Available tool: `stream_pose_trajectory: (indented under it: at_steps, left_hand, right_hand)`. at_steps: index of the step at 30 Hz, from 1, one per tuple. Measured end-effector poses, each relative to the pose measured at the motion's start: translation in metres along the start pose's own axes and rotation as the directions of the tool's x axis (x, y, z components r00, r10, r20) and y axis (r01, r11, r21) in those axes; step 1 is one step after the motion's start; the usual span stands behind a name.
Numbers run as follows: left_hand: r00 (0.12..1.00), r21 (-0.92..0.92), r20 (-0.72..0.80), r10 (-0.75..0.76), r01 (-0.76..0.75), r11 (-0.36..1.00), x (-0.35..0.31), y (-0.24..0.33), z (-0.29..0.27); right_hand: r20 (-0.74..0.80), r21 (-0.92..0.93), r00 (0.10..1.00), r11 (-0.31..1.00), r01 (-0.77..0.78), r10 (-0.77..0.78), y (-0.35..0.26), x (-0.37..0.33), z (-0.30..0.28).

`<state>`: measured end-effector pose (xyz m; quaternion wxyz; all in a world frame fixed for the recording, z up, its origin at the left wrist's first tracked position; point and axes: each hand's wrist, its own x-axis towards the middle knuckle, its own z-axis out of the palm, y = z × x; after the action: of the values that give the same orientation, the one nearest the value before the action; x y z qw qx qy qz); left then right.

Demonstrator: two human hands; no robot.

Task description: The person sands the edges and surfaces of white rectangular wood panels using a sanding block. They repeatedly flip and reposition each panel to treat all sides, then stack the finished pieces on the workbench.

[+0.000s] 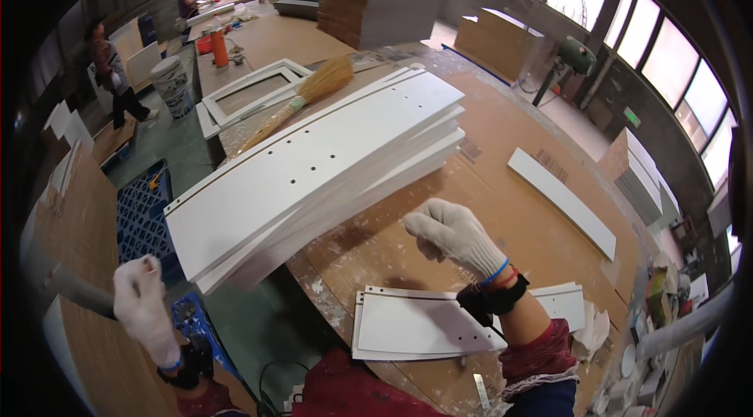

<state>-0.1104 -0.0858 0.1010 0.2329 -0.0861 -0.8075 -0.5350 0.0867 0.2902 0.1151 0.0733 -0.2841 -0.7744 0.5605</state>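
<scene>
At the far left we see two people standing in the aisle, and below them a blue plastic crate (141,209) on the green floor beside the workbench (502,142).

Our left hand (143,309), in a white knit glove, hangs off the bench's left edge over stacked brown board. Its fingers are curled loosely, and we cannot tell whether they grip anything – nothing shows in them.

Next comes the stack of white panels (314,170), long boards with small drilled holes, lying slantwise across the left part of the bench, its near end jutting past the bench's left edge. A straw broom (302,99) rests behind the stack, toward the far left corner, and a white frame (251,91) lies just beyond it.

Near the front edge lies a short pile of white panels (416,323), flat on the cardboard that covers the bench. Our right hand (451,233), gloved too, hovers above the cardboard between the two piles – fingers bent into a loose curl, holding nothing, clear of both piles.

Farther right, a single narrow white strip (561,201) lies alone toward the right edge. At the far end stands a tall pile of brown boards (376,9).
</scene>
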Motion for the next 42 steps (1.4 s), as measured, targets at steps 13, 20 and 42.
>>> stream_pose_trajectory:
  at_steps: [13,20,42]
  left_hand:
    - [0.186,0.175,0.961,-0.205,0.165,0.971,-0.167,0.0,0.129]
    - [0.237,0.293,0.934,-0.269,-0.07,0.954,-0.193,0.038,0.164]
    - [-0.188,-0.401,0.884,0.428,-0.774,0.49,-0.207,0.054,0.174]
  right_hand:
    - [-0.697,0.39,0.543,0.883,-0.262,0.469,0.19,-0.285,-0.085]
    - [-0.664,-0.425,0.742,0.772,-0.472,0.088,0.201,-0.325,0.025]
    - [-0.385,-0.321,0.87,0.84,-0.438,0.307,0.206,-0.293,0.044]
